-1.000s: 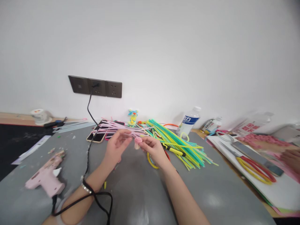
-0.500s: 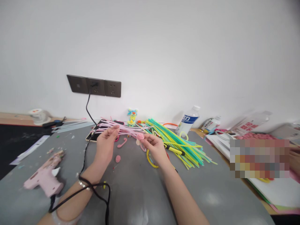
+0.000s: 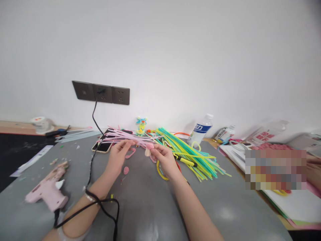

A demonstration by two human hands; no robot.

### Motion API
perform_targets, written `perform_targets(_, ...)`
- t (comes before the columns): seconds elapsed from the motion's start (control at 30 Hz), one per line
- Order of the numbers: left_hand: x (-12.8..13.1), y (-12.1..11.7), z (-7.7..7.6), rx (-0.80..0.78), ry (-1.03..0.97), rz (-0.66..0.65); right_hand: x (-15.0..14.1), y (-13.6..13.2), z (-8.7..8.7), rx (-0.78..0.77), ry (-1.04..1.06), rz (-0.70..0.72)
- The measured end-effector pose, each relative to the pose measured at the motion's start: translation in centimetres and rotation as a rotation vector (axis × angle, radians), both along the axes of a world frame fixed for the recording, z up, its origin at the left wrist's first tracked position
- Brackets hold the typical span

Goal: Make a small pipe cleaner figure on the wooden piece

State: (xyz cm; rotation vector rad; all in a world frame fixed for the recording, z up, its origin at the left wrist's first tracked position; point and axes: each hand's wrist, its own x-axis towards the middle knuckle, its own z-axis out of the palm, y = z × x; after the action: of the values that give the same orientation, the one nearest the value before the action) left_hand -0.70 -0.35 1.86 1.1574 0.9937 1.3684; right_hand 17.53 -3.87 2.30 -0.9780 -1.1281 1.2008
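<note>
Between the thumb and fingers of my right hand point(image 3: 163, 157) is a small fuzzy pink piece point(image 3: 149, 146) with a cream-coloured lower part. My left hand point(image 3: 119, 155) is a little to the left, its thumb and fingertips pinched together; whatever they hold, if anything, is too small to make out. Behind both hands lies a bundle of pale pink pipe cleaners point(image 3: 117, 135). A curved pink pipe cleaner piece point(image 3: 129, 154) and a small pink coil point(image 3: 125, 170) rest on the grey table point(image 3: 145, 201) below my hands.
Green and yellow pipe cleaners point(image 3: 190, 152) spread on the right, beside a bottle point(image 3: 200, 130). A pink glue gun point(image 3: 47, 192) lies at left; its black cable point(image 3: 91, 167) crosses my left forearm. A phone point(image 3: 102, 145) is behind. Another person's hand point(image 3: 313, 169) shows at far right.
My left hand drew away leftward from the pink piece, then moved back toward it. The curved piece and pink coil came into view. My right hand keeps hold of the pink piece.
</note>
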Motion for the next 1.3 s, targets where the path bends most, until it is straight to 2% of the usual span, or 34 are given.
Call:
perform_targets(0.1, 0.3, -0.3, 0.1, -0.018, 0.065, -0.100, -0.1, 0.1, -0.1, -0.016, 0.031, 0.007)
perform_targets(0.2, 0.9, -0.7, 0.1, -0.036, 0.050, -0.263, -0.4, 0.1, -0.1, -0.017, 0.058, 0.024)
perform_targets(0.3, 1.6, -0.9, -0.3, 0.037, 0.046, -0.369, -0.7, 0.1, -0.1, -0.022, 0.036, 0.029)
perform_targets(0.43, 1.8, -1.1, -0.4, 0.052, 0.054, -0.368, -0.9, 0.1, -0.4, -0.051, 0.004, 0.059)
perform_targets(0.6, 1.8, -1.5, 0.7, 0.002, 0.031, -0.345, -0.6, 0.0, -0.4, -0.052, -0.007, 0.081)
perform_targets(0.83, 1.8, -1.8, 1.0, -0.149, -0.065, -0.349, 0.3, -0.2, 0.1, 0.016, 0.038, 0.123)
perform_targets(0.97, 1.7, -1.7, 0.8, -0.251, -0.151, -0.384, 0.4, -0.3, 0.2, 0.030, 0.031, 0.164)
perform_targets(1.17, 1.5, -1.8, 1.0, -0.265, -0.188, -0.525, 0.3, -0.5, 0.5, 0.057, 0.039, 0.165)
perform_targets(1.3, 1.3, -1.9, 1.2, -0.312, -0.200, -0.568, 0.3, -0.5, 0.6, 0.040, 0.026, 0.161)
